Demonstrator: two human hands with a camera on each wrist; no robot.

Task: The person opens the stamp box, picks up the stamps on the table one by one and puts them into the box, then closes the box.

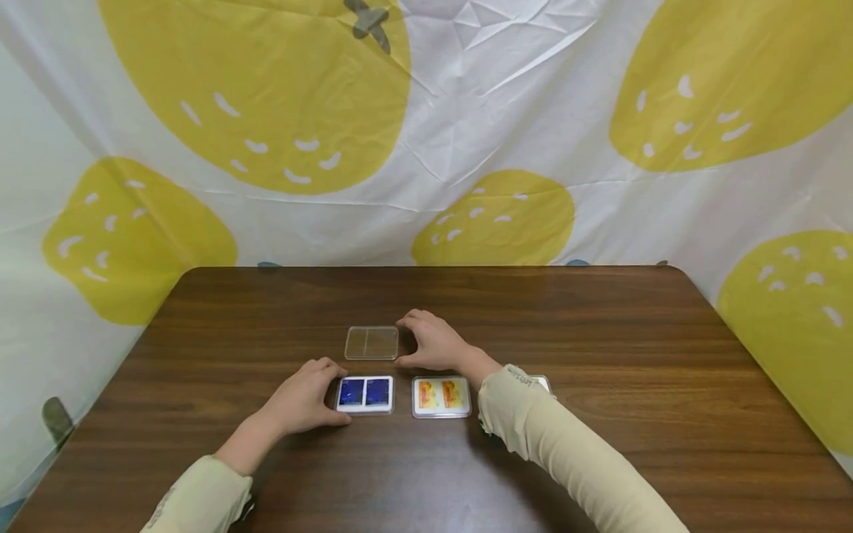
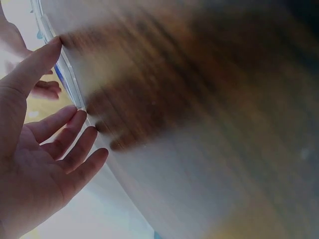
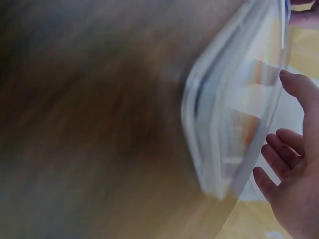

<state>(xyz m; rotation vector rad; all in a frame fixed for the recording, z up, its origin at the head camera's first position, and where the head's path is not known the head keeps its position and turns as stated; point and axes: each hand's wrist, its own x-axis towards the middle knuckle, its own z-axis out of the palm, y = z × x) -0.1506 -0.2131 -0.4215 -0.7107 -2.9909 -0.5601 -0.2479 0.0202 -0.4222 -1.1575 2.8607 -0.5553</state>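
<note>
A flat clear case with two dark blue cards [image 1: 365, 392] lies on the table. Beside its left end is my left hand [image 1: 296, 400], fingertips by the far corner and thumb by the near edge; whether they touch cannot be told. Further back lies a clear, see-through plastic lid or case [image 1: 372, 343] with a line across its middle. My right hand [image 1: 436, 342] is at that piece's right end, thumb and fingers spread apart and relaxed. Another clear case, holding two orange-yellow cards [image 1: 441, 396], lies nearer, below the right hand.
A further pale case [image 1: 543, 383] is mostly hidden behind the right sleeve [image 1: 533, 414]. All of these lie on a dark wood-grain table [image 1: 600, 318]. Behind it hangs a white cloth [image 1: 493, 133] printed with large yellow fruit.
</note>
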